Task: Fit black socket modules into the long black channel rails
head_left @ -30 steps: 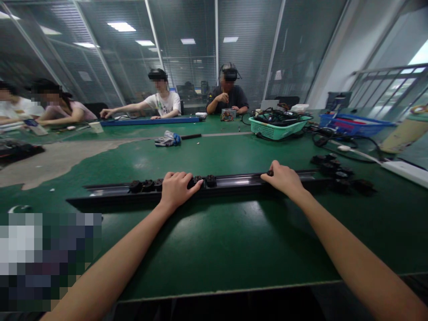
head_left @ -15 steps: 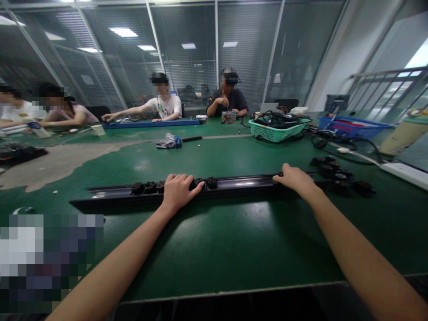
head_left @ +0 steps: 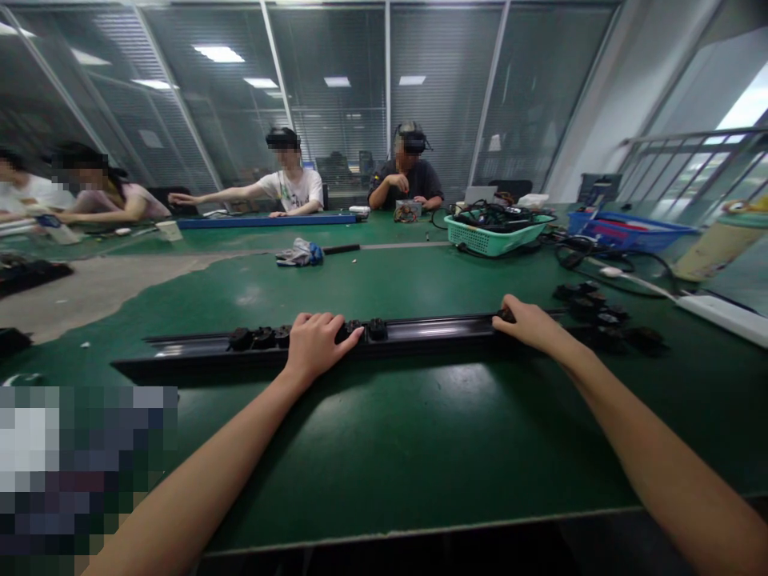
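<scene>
A long black rail [head_left: 432,330] lies across the green table, with several black modules seated in its channel, one of them [head_left: 378,328] just right of my left hand. My left hand [head_left: 315,346] rests over the rail, its fingers wrapped over some of the modules and its thumb pointing right. Near the rail's right part, my right hand [head_left: 521,320] pinches a small black module [head_left: 505,315] at the channel. Its lower side is hidden by the fingers. More black modules [head_left: 606,316] lie in a loose group to the right of that hand.
Beyond the rail are a grey-blue glove [head_left: 300,253], a green basket [head_left: 498,234] of cables and a blue basket [head_left: 630,232]. A white power strip [head_left: 723,314] lies at the right. Several people sit across the table, near a long blue bar [head_left: 270,221].
The view has shifted slightly. My right hand shows more of the small black module in its pinch. Across the table, a person's outstretched arm reaches further left.
</scene>
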Motion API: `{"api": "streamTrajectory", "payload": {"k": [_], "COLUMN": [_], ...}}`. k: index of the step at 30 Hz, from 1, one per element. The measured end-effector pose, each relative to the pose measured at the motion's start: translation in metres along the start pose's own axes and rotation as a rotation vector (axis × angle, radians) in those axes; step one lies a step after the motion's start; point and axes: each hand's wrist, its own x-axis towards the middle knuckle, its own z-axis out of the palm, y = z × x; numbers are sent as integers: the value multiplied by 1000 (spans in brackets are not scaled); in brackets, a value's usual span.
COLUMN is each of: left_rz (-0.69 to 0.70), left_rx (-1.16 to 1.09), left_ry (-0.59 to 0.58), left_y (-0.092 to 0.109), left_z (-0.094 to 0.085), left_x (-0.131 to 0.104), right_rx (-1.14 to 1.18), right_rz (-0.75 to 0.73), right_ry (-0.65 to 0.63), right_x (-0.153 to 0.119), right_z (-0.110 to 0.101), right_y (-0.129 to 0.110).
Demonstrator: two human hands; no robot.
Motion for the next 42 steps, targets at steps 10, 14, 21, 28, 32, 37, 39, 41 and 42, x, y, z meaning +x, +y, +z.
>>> {"api": "streamTrajectory", "payload": {"k": [10, 14, 21, 28, 32, 37, 39, 41, 42], "left_rz": [-16, -5, 2, 0, 6, 6, 8, 9, 10], "left_rx": [-31, -22, 1, 8, 7, 9, 14, 23, 27], "left_ry": [-26, -24, -27, -29, -20, -16, -15, -14, -14], "left_y": [0, -1, -1, -2, -2, -2, -2, -2, -2], "left_z": [1, 2, 2, 2, 2, 2, 2, 2, 2], "left_x": [2, 2, 3, 3, 3, 3, 2, 3, 3], "right_rx": [83, 68, 143, 101, 68, 20, 10, 7, 5], "right_rz": [-98, -111, -102, -22, 37, 131, 166, 185, 193], "right_ry": [101, 100, 71, 79, 73, 69, 69, 63, 60], "right_x": [-15, -17, -15, -14, -13, -10, -8, -7, -7], "right_z": [-4, -9, -10, -14, -17, -18, -17, -17, -18], "right_y": [5, 6, 12, 20, 28, 53, 64, 73, 76]}}
